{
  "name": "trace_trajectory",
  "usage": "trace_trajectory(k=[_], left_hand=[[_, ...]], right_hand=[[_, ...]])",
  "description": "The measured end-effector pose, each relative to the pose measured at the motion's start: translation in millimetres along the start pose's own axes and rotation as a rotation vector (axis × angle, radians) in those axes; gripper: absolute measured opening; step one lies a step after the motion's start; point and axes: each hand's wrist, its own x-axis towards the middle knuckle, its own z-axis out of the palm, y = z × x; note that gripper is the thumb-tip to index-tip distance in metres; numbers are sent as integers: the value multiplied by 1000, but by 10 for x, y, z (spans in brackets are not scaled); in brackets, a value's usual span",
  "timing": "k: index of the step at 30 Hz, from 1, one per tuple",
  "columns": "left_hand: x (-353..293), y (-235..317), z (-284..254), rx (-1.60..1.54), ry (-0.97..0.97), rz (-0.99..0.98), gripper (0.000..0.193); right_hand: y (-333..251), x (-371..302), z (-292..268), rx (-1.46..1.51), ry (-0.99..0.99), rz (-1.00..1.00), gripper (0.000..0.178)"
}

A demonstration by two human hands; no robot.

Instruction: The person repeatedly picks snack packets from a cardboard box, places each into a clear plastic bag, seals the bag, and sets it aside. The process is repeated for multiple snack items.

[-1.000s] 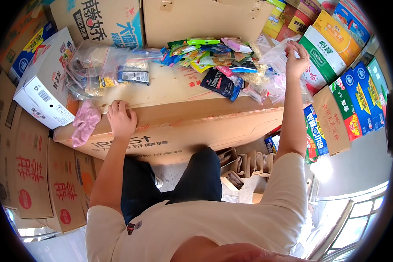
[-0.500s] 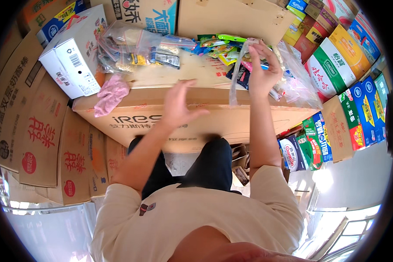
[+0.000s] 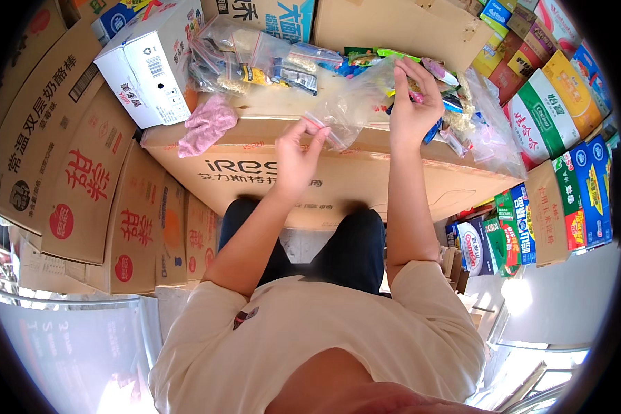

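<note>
A clear, flattened zip-lock bag (image 3: 348,110) stretches between my hands above the front part of a large cardboard box (image 3: 386,176). My left hand (image 3: 298,157) pinches the bag's lower left corner, by a red zip line, between thumb and fingers. With raised fingers, my right hand (image 3: 417,114) grips the bag's far right end; its fingertips partly hide the grip. No contents show in the bag. Behind and right of my right hand lie colourful small snack packets (image 3: 431,69) and a clear plastic bag (image 3: 493,131) with pale pieces near it.
Several filled zip-lock bags (image 3: 245,58) lie on the box top at the left. Beside them are a pink cloth (image 3: 208,125) and a white carton (image 3: 145,72). Brown cartons (image 3: 83,162) stand at the left, and colourful cartons (image 3: 545,114) are stacked at the right.
My left hand, empty and spread before, now pinches the bag's corner. The bag hung narrow from my right hand and is now spread out between both hands.
</note>
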Motion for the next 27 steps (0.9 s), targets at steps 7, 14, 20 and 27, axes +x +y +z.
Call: trace_trajectory(k=[7,14,20,27], left_hand=[[119,96,-202,-131,-101,-190,13],[117,317,-223,246,-252,-96,4],[145,275,-306,210,-353,-159,11],[203,194,-399,254,-245,20,16]], right_hand=[[-194,-400,-74,-173,-405,-11,25],[-215,-720,76,-141,-709,174,24],[-26,-749,-2,210,-736,483,8],[42,-712,-125,171,-706,576,12]])
